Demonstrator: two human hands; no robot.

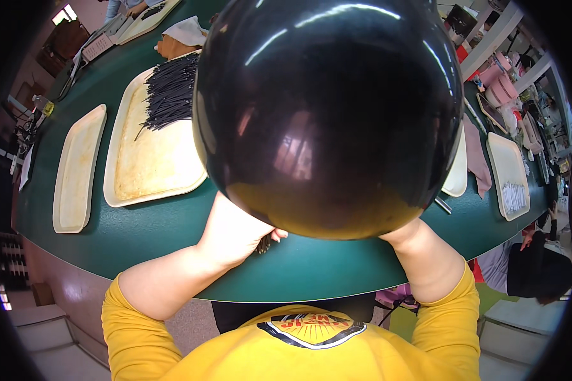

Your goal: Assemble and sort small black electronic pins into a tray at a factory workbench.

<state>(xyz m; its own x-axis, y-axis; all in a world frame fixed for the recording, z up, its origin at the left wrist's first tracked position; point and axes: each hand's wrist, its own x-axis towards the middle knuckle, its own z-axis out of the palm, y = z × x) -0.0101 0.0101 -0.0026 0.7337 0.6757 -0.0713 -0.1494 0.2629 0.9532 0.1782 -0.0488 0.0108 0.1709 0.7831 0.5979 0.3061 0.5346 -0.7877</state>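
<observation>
A large glossy black dome (327, 120), like a lamp shade, covers the middle of the view and hides much of the work area. At its lower left edge my left hand (238, 225) is closed, fingers curled. Dark ends of a small bundle of thin rods (262, 245) stick out below those fingers. My right hand (400, 233) goes under the dome's lower right edge; only the wrist end shows, so its fingers and anything in them are hidden. To the left, a cream tray (127, 174) bears a heap of thin black rods (171, 92).
An empty-looking narrow cream tray (76, 178) lies far left on the green table (311, 267). Right of the dome are a metal rod (443, 204), a mauve cloth (478, 155) and a tray (505, 152) with whitish sticks. Other people are at upper left and right.
</observation>
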